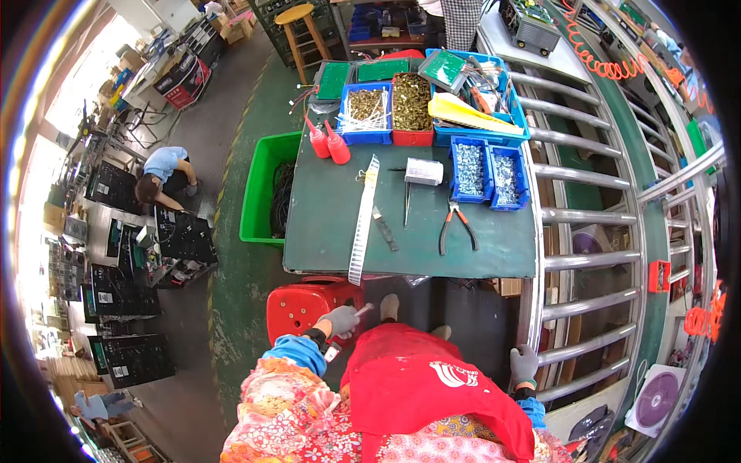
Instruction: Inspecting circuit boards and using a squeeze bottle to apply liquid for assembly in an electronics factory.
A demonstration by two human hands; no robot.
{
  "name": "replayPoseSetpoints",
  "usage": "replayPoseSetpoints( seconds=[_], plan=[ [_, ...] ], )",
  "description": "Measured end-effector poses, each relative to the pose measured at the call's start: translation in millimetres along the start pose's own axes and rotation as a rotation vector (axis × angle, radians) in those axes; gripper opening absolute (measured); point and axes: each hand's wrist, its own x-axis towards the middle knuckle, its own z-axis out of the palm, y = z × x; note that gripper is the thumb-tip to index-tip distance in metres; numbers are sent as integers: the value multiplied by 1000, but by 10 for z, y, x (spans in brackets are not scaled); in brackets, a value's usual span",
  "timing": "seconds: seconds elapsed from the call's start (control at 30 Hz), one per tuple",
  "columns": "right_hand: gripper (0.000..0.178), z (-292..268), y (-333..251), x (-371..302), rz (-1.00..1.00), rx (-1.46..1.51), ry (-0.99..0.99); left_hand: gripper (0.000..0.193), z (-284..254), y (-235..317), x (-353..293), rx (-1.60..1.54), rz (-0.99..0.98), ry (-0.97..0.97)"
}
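My left hand, in a grey glove, is closed in front of the red plastic stool. A thin, pale piece sticks out from its fingers, too small to name. My right hand, gloved too, is curled at the near end of the metal side rail of the roller conveyor. On the green-topped table lie a white marked strip, a dark flat blade-like tool, a thin metal rod, a small white box and red-handled pliers.
Blue bins of screws, a red bin of brass-coloured parts and two red bottles stand farther back on the table. Left of it is a green crate. Roller conveyor bars run along the right. Another person bends over panels at far left.
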Motion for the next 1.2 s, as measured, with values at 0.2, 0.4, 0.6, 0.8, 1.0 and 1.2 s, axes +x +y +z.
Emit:
replayPoseSetpoints(
  seconds=[0.2, 0.4, 0.6, 0.8, 1.0, 1.2],
  plan=[
    [39, -67, -127, 27, 68, -162, -110, 26, -452, -420, 1144, 473, 483, 1125],
    [38, -69, -236, 36, 63, -265, -129, 28, -839, 630, 1990, 899, 266, 837],
    [43, -42, -253, 34, 55, -368, -182, 26, -866, 858, 2177, 903, 238, 842],
    [53, -74, -375, 0, 127, -405, -313, 26, -832, 795, 2146, 866, 260, 869],
    [53, 180, -373, -76, 120, -346, -502, 26, -755, 432, 1864, 810, 336, 957],
    [18, 618, -164, 5, -292, -448, -299, 28, -374, -161, 990, 487, 311, 824]
  ],
)
